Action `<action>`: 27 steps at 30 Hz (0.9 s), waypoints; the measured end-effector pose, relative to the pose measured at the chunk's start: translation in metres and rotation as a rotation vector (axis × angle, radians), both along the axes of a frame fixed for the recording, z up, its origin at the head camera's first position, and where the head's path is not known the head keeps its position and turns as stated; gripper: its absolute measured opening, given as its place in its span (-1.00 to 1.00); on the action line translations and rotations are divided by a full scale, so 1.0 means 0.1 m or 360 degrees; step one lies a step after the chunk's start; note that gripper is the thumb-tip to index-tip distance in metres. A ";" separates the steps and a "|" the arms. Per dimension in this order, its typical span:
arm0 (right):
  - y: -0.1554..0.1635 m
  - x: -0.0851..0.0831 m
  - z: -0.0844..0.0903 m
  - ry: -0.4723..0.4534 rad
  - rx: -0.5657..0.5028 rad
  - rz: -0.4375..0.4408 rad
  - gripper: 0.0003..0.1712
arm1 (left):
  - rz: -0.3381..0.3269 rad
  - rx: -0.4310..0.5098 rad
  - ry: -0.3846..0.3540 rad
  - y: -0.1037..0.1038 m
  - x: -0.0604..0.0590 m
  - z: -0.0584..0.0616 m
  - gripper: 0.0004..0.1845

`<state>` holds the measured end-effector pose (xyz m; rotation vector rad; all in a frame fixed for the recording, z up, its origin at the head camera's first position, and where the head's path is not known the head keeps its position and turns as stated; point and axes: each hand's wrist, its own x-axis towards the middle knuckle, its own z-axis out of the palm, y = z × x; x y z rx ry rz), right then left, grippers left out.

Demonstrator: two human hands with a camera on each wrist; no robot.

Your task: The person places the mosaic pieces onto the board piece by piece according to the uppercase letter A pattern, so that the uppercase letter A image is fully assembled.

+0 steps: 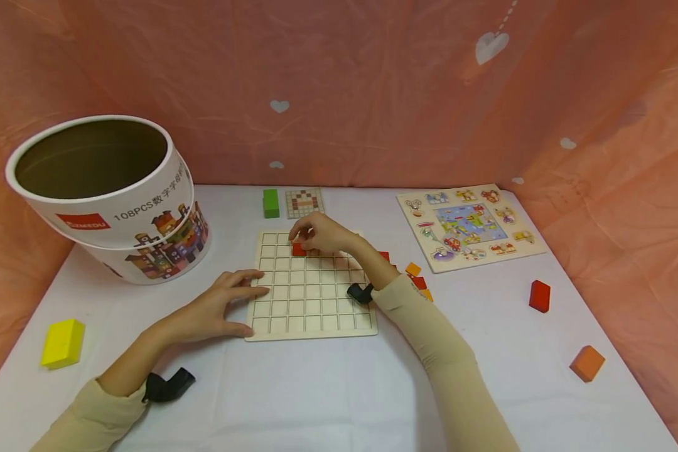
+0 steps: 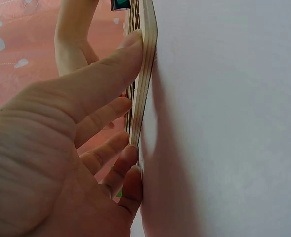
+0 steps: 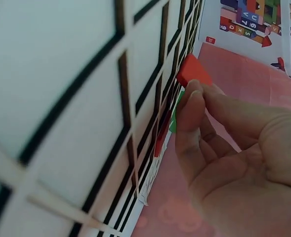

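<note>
Wooden grid board (image 1: pixel 311 295) edge under left hand (image 1: pixel 217 307)

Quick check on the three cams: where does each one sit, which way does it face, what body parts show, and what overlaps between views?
Head: worn high, looking forward and down at the table; both forearms, left hand, right hand over the grid board.
Left wrist: behind the left hand, looking along the board's edge; fingers press it.
Right wrist: behind the right hand, facing the grid; fingertips pinch a red tile.
Shared: the grid board in all three; the red tile in head and right wrist.
</note>
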<state>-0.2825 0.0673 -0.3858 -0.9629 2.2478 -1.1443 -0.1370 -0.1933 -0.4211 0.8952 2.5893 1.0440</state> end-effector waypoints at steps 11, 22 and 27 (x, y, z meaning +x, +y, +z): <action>0.00 0.03 0.03 0.0025 0.0077 -0.0026 -0.78 | -0.0008 0.0013 0.0013 0.00 0.00 0.01 -0.26; 0.82 0.11 0.19 0.0106 -0.0045 -0.0192 -0.68 | -0.0004 -0.0002 0.0018 0.03 -0.01 0.01 -0.25; 1.36 0.18 0.17 0.0021 0.0070 -0.0279 -0.68 | 0.0017 -0.0006 0.0011 0.01 0.00 0.00 -0.25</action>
